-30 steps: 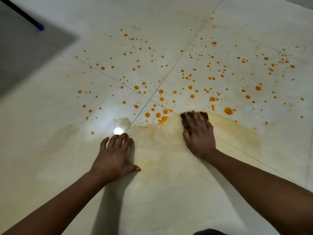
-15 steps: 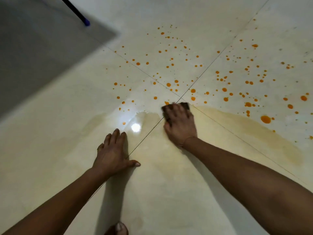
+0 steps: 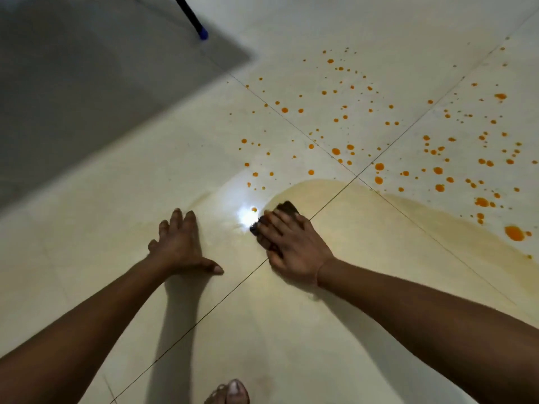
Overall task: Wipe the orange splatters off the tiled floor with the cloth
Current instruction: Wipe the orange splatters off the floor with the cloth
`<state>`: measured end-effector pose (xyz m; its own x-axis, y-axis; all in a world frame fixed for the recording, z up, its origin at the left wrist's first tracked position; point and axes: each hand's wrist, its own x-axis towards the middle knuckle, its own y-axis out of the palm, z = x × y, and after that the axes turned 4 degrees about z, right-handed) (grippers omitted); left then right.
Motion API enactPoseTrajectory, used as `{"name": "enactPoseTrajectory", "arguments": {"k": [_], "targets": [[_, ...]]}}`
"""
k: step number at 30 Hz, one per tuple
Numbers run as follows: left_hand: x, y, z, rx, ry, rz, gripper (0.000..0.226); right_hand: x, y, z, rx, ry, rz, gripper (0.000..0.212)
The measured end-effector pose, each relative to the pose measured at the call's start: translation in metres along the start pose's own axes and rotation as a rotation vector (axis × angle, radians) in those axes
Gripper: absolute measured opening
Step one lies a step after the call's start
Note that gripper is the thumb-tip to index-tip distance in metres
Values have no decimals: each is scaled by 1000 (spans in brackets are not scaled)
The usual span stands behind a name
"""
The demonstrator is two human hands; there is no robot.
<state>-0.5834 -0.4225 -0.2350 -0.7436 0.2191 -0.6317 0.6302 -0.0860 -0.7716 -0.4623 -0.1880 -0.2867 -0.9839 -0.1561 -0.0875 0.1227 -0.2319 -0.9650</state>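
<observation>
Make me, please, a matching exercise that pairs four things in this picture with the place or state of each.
Column one
1. left hand
2. cloth
3. orange splatters
4. pole

Column two
A. dotted over the floor beyond both hands
B. flat on the floor, fingers straight, holding nothing
C. at the top edge, dark with a blue tip
D. pressed to the floor under the right hand

Pairs: 1-B, 2-D, 3-A, 4-C
</observation>
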Motion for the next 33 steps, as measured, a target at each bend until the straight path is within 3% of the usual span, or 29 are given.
{"name": "enactPoseTrajectory", "arguments": {"k": [2, 3, 6, 8, 9, 11, 12, 13, 14, 16, 17, 18, 21, 22, 23, 25, 26, 27, 30, 31, 33], "targets": [[1, 1, 2, 22, 2, 64, 159, -16, -6, -15, -11, -131, 42, 60], [2, 2, 2, 31, 0, 86, 160, -5, -10, -30, -28, -110, 32, 59], [5, 5, 1, 19, -5, 112, 163, 68, -31, -66, 14, 333, -57, 59], [9, 3, -1, 6, -18, 141, 165, 101, -28, -45, 7, 429, -70, 62], [10, 1, -4, 9, -36, 168, 167, 107, -21, -28, -4, 303, -49, 63], [13, -4, -13, 30, -85, 233, 172, 91, -11, 3, -77, -164, 91, 60], [16, -5, -18, 41, -109, 261, 173, 89, -12, -2, -105, -310, 118, 58], [20, -6, -20, 50, -131, 279, 175, 99, -19, -11, -115, -326, 104, 56], [22, -6, -23, 54, -154, 291, 177, 115, -26, -24, -80, -170, 49, 55], [26, -6, -26, 54, -202, 317, 179, 142, -35, -39, 22, 332, -66, 58], [27, -6, -27, 56, -220, 330, 180, 145, -35, -33, 10, 415, -58, 59], [28, -7, -28, 57, -231, 342, 180, 145, -30, -23, -4, 295, -75, 58], [28, -9, -31, 71, -243, 356, 179, 113, -13, 0, -116, -408, 125, 58], [27, -9, -32, 73, -247, 361, 179, 118, -19, -11, -126, -445, 127, 58], [28, -9, -32, 80, -244, 363, 179, 132, -24, -24, -107, -298, 89, 58], [27, -10, -32, 88, -243, 364, 178, 153, -32, -37, 19, 252, -38, 62], [28, -11, -32, 87, -244, 365, 178, 159, -32, -31, 6, 379, -39, 64], [28, -11, -32, 85, -247, 365, 177, 161, -30, -21, -12, 308, -37, 64], [27, -12, -33, 76, -245, 364, 178, 143, -22, -4, -116, -331, 85, 59], [27, -12, -32, 74, -242, 365, 178, 150, -27, -14, -111, -353, 74, 56], [27, -11, -32, 75, -231, 359, 178, 173, -35, -29, 18, 119, -43, 54]]}}
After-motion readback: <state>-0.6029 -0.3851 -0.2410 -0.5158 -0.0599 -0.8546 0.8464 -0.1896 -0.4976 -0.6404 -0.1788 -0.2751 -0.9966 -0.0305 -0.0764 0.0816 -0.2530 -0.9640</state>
